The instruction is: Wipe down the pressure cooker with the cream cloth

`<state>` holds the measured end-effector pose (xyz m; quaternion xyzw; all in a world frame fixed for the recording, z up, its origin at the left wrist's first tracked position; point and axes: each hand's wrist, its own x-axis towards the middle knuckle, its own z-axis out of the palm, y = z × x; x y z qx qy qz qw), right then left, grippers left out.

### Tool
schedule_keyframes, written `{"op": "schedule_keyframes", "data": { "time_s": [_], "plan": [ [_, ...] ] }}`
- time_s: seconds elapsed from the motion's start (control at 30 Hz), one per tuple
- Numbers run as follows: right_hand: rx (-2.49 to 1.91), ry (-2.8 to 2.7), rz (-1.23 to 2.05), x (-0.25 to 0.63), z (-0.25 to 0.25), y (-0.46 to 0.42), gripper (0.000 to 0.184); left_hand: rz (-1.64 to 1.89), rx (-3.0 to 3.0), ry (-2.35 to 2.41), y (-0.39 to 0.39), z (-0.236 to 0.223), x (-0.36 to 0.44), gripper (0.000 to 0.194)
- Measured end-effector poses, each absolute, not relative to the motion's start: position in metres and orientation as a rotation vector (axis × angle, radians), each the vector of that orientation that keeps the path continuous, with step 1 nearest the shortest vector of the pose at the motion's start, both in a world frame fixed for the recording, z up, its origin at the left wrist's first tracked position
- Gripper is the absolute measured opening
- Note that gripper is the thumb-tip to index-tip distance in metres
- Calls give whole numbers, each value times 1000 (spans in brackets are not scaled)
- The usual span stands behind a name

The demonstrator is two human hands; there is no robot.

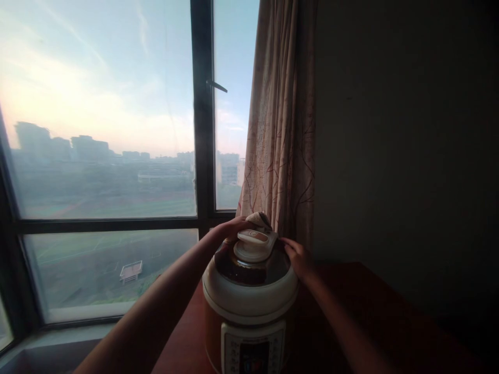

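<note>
Forearms (163, 301) were cut off; left hand (233, 226) by cloth (257, 221), right hand (300, 257) by cooker lid (278, 268); fingers' grip could not be told

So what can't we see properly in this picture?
All in the head view:
Cooker: bottom cut off by the lower edge.
Control panel: markings too small and dim.
Left hand: fingertips apparently hidden by the pale cloth.
Far buildings: blurred by haze.

The cooker (249, 301) looks smooth and plastic, its lid (276, 271) glossy. Behind the cooker hangs a pleated cloth curtain (273, 130); left of it, the window (105, 104) is smooth glass.
</note>
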<state>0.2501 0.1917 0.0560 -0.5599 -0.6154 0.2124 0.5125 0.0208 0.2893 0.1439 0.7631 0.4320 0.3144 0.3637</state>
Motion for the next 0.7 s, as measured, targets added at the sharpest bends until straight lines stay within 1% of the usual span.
{"op": "schedule_keyframes", "data": {
  "time_s": [0.1, 0.3, 0.47, 0.53, 0.7],
  "plan": [
    [-1338, -1484, 521, 250, 57, 193, 46, 772, 1901, 1091, 278, 145, 6, 25],
    [-1309, -1496, 543, 248, 58, 195, 47, 814, 1796, 1114, 249, 157, -32, 37],
    [-1283, -1509, 545, 248, 58, 196, 46, 829, 1741, 1016, 232, 163, -25, 45],
    [-1277, -1518, 540, 249, 58, 195, 46, 819, 1761, 986, 230, 167, -9, 41],
    [-1258, -1537, 531, 251, 57, 194, 44, 707, 1886, 1009, 233, 182, 25, 22]
  ]
}}
